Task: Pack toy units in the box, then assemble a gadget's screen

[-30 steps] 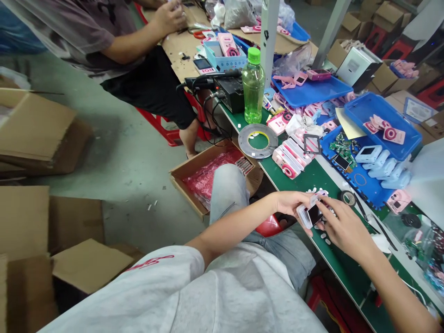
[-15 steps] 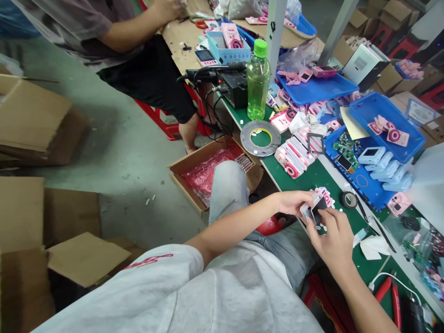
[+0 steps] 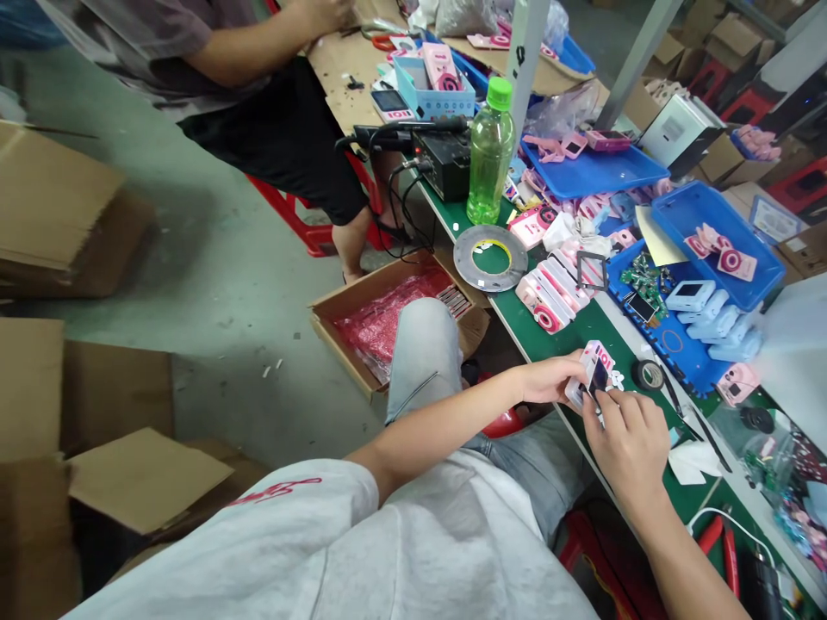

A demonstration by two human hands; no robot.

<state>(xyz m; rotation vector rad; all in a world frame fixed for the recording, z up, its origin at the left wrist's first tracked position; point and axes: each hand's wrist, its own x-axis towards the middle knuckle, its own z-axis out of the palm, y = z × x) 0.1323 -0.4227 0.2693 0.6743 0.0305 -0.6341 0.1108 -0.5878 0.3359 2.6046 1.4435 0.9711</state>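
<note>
A pink and white toy camera housing (image 3: 593, 351) is gripped by my left hand (image 3: 552, 377) over the near edge of the bench. A small dark display screen (image 3: 599, 375) lies against its face. My right hand (image 3: 630, 435) has its fingers and thumb closed at the screen's lower edge; they hide part of the screen and housing. Whether the screen is seated in the housing, I cannot tell. Small white pieces (image 3: 617, 379) lie on the green mat beside the housing. A roll of black tape (image 3: 647, 374) is just beyond my right hand.
A large grey tape reel (image 3: 466, 258), pink camera shells (image 3: 549, 293) and a green bottle (image 3: 489, 155) line the bench. Blue trays (image 3: 762, 280) hold parts. Red-handled pliers (image 3: 730, 551) lie at lower right. Below is an open carton (image 3: 342, 362); another person's arm (image 3: 251, 56) is at upper left.
The screen, tilted up from the housing before, now lies more in line with it. My right hand's fingers have curled in closer. My left hand keeps its hold.
</note>
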